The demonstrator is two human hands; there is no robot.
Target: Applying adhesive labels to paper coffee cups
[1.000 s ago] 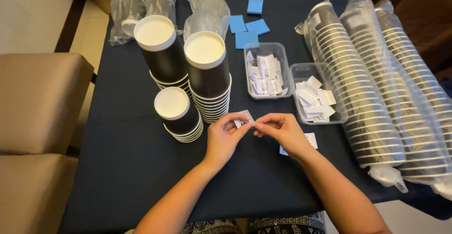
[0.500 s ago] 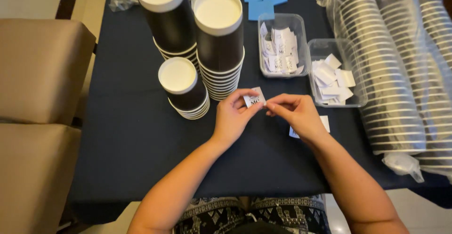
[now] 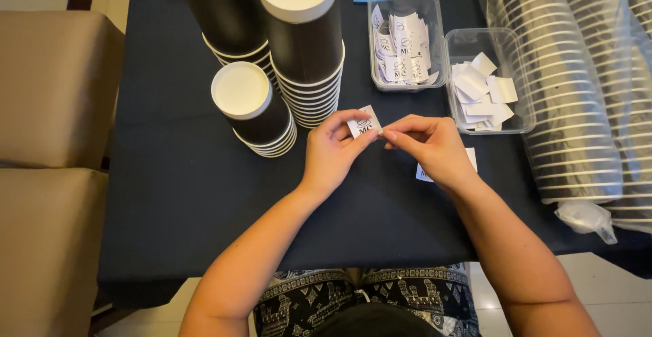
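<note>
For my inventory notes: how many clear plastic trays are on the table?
2. One tray with printed stickers stands behind the hands; the other tray with blank white slips sits right of it. None seems hidden.

**Labels and wrapped sleeves on the dark table**

I see a small white printed label [image 3: 365,126] pinched between my left hand [image 3: 334,152] and right hand [image 3: 435,148]. More printed labels [image 3: 402,46] fill a clear tray [image 3: 405,84] near the far edge. Clear plastic sleeves [image 3: 577,106] wrap cups along the right edge.
</note>
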